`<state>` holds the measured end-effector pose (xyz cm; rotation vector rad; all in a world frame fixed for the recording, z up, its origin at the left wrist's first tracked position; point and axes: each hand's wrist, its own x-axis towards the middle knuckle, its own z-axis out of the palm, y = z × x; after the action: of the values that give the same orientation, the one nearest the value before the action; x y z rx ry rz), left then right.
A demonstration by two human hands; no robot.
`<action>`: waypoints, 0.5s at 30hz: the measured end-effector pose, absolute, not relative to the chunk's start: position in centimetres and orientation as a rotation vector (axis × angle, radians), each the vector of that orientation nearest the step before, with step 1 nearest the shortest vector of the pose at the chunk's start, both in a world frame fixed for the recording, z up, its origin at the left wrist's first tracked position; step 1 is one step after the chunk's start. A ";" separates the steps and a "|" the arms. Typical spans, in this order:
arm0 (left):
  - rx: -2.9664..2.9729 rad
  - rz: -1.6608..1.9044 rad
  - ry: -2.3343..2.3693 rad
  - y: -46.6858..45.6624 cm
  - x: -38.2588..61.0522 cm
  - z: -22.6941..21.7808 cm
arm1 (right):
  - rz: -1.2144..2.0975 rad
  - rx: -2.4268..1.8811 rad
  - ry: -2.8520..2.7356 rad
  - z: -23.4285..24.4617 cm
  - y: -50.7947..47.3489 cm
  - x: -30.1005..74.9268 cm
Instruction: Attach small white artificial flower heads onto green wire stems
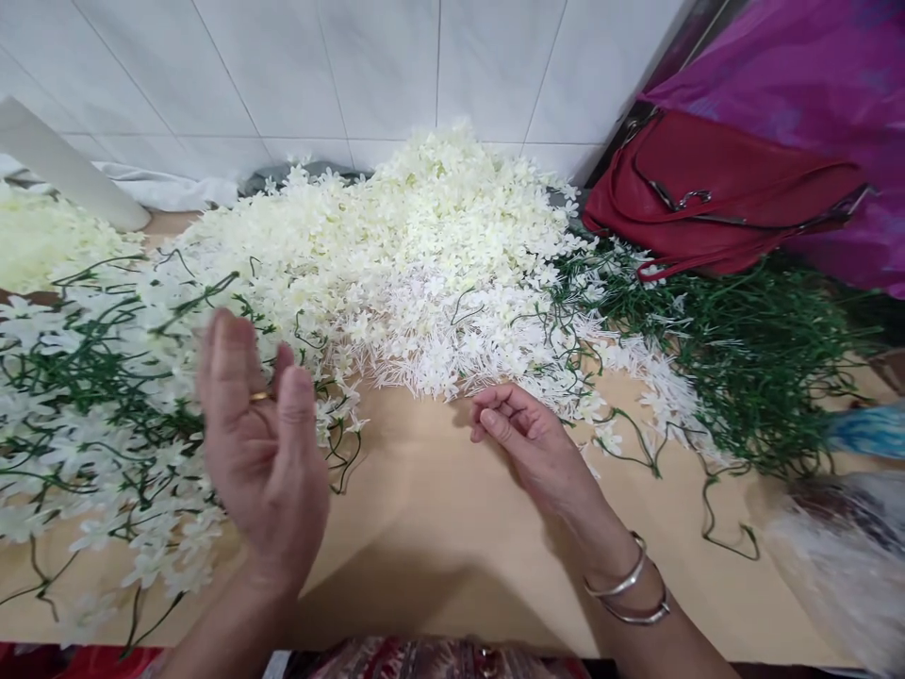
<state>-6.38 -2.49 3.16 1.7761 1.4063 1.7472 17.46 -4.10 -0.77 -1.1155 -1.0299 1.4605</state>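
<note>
My left hand (265,453) is raised in front of the pile of white artificial flowers on green stems (120,396) at the left. Its palm is turned inward, the thumb stands apart from the fingers, and nothing shows in it. A green stem (198,302) is seen just beyond its fingertips; whether they touch cannot be told. My right hand (523,438) is over the table at the front edge of the heap of loose white flower heads (424,245). Its fingers are curled in against the thumb, and anything between them is hidden.
Bare green stems (764,349) lie heaped at the right, below a red handbag (721,193) and a purple cloth (798,85). Clear plastic wrapping (841,556) is at the right front. A white tube (77,170) leans at the left. White tiles (396,66) form the back wall.
</note>
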 end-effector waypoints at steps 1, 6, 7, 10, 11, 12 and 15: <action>1.662 1.810 1.391 -2.9 -5.5 2.9 | 1.461 -1.114 -1.029 -0.8 -4.1 17.5; 1.623 1.568 1.263 -4.5 -2.2 2.3 | 1.460 -1.146 -1.069 -0.8 -4.2 17.6; 1.640 1.500 1.241 -4.6 -2.0 2.1 | 1.460 -1.158 -1.090 -0.7 -4.2 17.6; 1.716 1.328 1.212 -4.4 -1.7 0.7 | 1.449 -1.172 -1.144 -0.5 -4.1 17.5; 1.751 1.285 1.215 -4.2 -1.7 0.1 | 1.447 -1.175 -1.158 -0.5 -4.1 17.5; 1.784 1.249 1.222 -3.9 -1.9 -0.4 | 1.444 -1.177 -1.169 -0.4 -4.1 17.5; 1.864 1.184 1.255 -2.5 -2.4 -1.3 | 1.447 -1.182 -1.190 -0.2 -4.2 17.3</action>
<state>-2.43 -2.46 -1.33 1.8641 1.2553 1.1835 17.30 -4.16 -0.18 -1.1816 -1.1902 1.4467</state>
